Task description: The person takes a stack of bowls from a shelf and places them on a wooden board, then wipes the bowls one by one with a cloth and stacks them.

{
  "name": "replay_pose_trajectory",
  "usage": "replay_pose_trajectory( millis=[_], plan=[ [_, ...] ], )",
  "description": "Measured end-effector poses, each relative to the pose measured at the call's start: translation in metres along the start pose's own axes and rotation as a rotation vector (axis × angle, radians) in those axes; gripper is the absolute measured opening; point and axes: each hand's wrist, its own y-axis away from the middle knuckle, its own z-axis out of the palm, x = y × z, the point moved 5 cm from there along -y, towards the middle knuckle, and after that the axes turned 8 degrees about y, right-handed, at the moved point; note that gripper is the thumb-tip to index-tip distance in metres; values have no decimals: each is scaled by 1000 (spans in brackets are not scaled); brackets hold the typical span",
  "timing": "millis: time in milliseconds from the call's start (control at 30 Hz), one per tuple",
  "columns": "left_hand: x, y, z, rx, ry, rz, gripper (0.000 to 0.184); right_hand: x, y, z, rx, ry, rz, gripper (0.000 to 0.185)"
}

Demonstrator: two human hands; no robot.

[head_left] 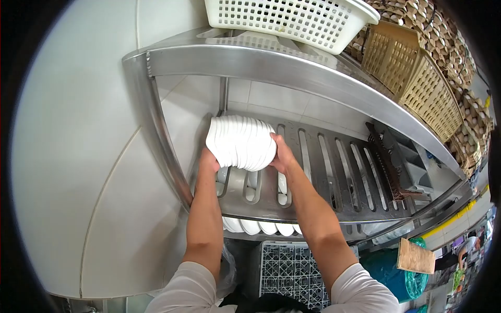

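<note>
A stack of several white plates (241, 142) lies tilted on its side between my two hands, over the left part of a slotted steel shelf (292, 172). My left hand (209, 160) grips the stack at its lower left, most of its fingers hidden beneath or behind the plates. At the right end, my right hand (282, 154) is wrapped round the plates, thumb on the near side. Whether the stack touches the shelf I cannot tell.
A white perforated basket (287, 23) and beige baskets (412, 73) stand on the top shelf. Dark racks (402, 161) sit at the right of the slotted shelf. More white plates (261, 227) show on a level below, above a grey dish rack (289, 271). A person (467, 248) is far right.
</note>
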Motion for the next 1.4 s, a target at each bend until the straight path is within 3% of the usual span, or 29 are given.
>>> replay_pose_trajectory(
  millis=[33,133,333,433,533,600,667,733,933,1067,1167,1267,1333,1367,1400],
  plan=[
    [-3,-5,-1,25,-139,-20,53,-2,3,2,16,-5,-7,68],
    [-16,-6,-2,21,-101,-85,48,-2,11,6,6,-21,-39,64],
    [-12,2,-9,173,-426,49,47,5,17,4,3,-133,-181,59],
    [-15,-12,-31,29,-628,174,51,21,15,-3,-16,-243,-255,59],
    [-14,-24,-37,-58,-641,182,54,25,24,3,9,-373,-273,60],
    [-14,-15,-33,36,-967,119,52,27,33,9,15,-430,-274,59],
    [-10,8,-4,121,-927,94,52,27,37,12,-6,-453,-285,57],
    [-13,37,22,188,-521,86,53,23,42,15,-23,-432,-304,56],
    [-25,53,9,181,-402,-62,52,21,76,23,-90,-507,-306,54],
    [-36,89,18,87,-450,-12,51,24,122,22,-61,-538,-350,53],
    [-41,157,69,65,-206,27,52,33,168,15,-57,-509,-339,53],
    [-59,202,48,-121,18,109,51,57,217,8,-41,-558,-307,45],
    [-84,228,53,-107,-42,14,51,84,254,-4,39,-624,-334,35],
    [-95,240,56,-93,-77,-33,51,91,273,-6,104,-648,-284,41],
    [-111,253,64,-88,-115,-93,50,99,290,-12,20,-620,-395,49]
  ],
)
